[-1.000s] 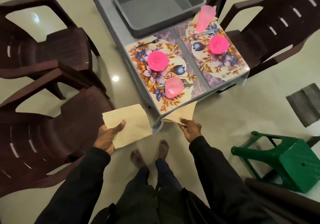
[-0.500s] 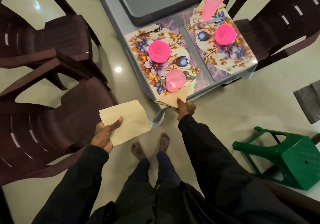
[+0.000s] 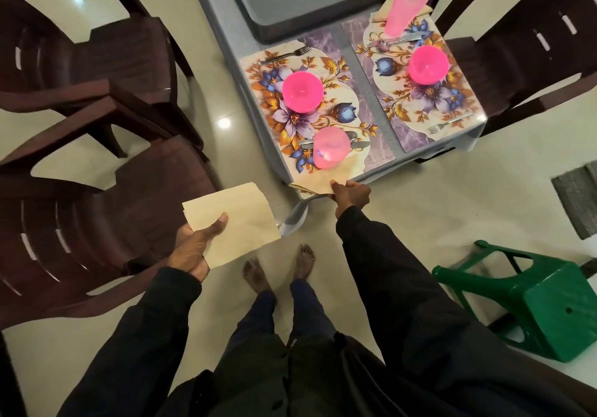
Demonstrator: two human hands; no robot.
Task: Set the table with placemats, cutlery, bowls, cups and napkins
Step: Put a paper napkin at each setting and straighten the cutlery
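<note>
My right hand (image 3: pixel 350 194) pinches a folded beige napkin (image 3: pixel 318 180) at the near edge of the floral placemat (image 3: pixel 329 100), right below a pink cup (image 3: pixel 331 148). A pink bowl (image 3: pixel 302 91) sits mid-mat, a fork (image 3: pixel 284 55) lies at its far end, and a knife and spoon lie behind the cup. My left hand (image 3: pixel 193 245) holds a stack of beige napkins (image 3: pixel 234 223) off the table to the left. The second placemat (image 3: pixel 416 93) carries a pink bowl (image 3: pixel 428 64), a tall pink cup (image 3: pixel 405 6), cutlery and a napkin.
A grey tub (image 3: pixel 310 0) stands at the far end of the small grey table (image 3: pixel 226 39). Dark brown plastic chairs (image 3: pixel 97 197) stand on the left and right. A green stool (image 3: pixel 533 300) lies tipped on the floor at right. My bare feet stand below the table's corner.
My right hand has carried its napkin forward from below the table corner onto the near placemat's edge beside the cup. The left hand has stayed put with its napkins.
</note>
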